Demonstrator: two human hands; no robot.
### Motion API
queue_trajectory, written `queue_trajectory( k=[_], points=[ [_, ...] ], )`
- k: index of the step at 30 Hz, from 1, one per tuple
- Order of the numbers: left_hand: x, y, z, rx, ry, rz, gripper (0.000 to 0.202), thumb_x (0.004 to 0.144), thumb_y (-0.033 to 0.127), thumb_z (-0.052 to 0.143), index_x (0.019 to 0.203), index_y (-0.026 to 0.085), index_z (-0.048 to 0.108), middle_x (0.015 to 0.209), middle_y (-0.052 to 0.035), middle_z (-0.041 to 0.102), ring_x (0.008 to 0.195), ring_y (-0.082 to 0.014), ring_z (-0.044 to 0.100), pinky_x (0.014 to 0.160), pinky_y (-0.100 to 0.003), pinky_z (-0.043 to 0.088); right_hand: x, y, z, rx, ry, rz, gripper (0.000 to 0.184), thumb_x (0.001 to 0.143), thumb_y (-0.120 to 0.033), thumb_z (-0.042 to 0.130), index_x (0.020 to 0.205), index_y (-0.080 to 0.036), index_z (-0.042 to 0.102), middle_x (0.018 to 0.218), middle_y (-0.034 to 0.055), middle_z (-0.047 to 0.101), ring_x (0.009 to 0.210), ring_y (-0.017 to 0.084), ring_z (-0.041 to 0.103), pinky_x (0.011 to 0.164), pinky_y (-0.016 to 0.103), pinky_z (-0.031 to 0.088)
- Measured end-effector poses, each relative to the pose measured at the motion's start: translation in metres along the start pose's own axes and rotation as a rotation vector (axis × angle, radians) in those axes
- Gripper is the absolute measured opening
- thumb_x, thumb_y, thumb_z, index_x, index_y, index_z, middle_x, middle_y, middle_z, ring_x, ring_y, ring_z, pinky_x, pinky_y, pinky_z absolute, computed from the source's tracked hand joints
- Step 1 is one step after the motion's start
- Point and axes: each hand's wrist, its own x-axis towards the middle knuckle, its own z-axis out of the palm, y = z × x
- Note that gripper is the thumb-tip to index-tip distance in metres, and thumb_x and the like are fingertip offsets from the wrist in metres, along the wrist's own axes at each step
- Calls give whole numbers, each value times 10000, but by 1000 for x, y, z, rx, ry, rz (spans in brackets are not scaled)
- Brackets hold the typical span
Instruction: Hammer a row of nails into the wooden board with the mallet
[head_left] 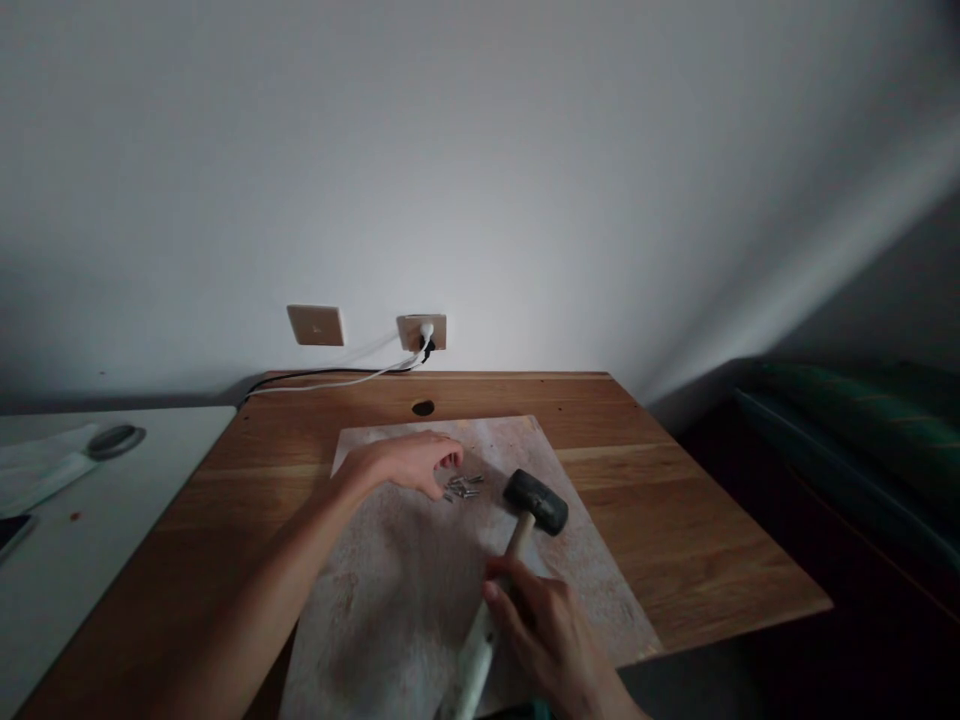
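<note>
My right hand (pixel 551 625) is wrapped round the pale handle of a rubber mallet (pixel 535 502) with a black head. The mallet's head is at the right part of a worn, whitish board (pixel 405 590). A small heap of metal pieces, like nails or screws (pixel 463 487), lies on the board left of the mallet head. Beside that heap is my left hand (pixel 417 462), its fingers curved and the thumb apart from them. Nothing shows between them. Whether its fingertips touch the metal pieces I cannot tell.
The board lies on a wooden tabletop (pixel 645 520). A white table (pixel 67 590) at left bears a roll of tape (pixel 112 441) and a dark-edged device (pixel 13 532). Cables run from the wall socket (pixel 421 332) along the back edge, near a round hole (pixel 423 408).
</note>
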Motion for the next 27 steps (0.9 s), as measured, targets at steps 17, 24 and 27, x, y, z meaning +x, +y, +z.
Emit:
queue_trajectory(
  k=[17,24,27],
  points=[
    [6,8,13,49,28,43,194,756,156,762,927,193,677,975,-16,691,899,-192,634,735,-275,436,37,49,-47,107,331,113,406,957,-533,524,1111,-195,688,796,14,661,757,210,634,703,289,494],
    [7,7,13,18,22,70,153,786,127,738,906,201,680,946,0,690,854,-165,628,728,-256,436,34,42,-34,83,414,142,425,987,-538,523,1145,-191,711,937,48,742,925,257,682,826,313,501],
    [8,6,14,23,20,75,148,785,117,737,900,195,687,948,-5,698,845,-163,633,733,-258,445,34,43,-33,61,410,144,433,991,-536,527,1162,-187,716,928,51,753,914,262,690,792,310,501]
  ],
)
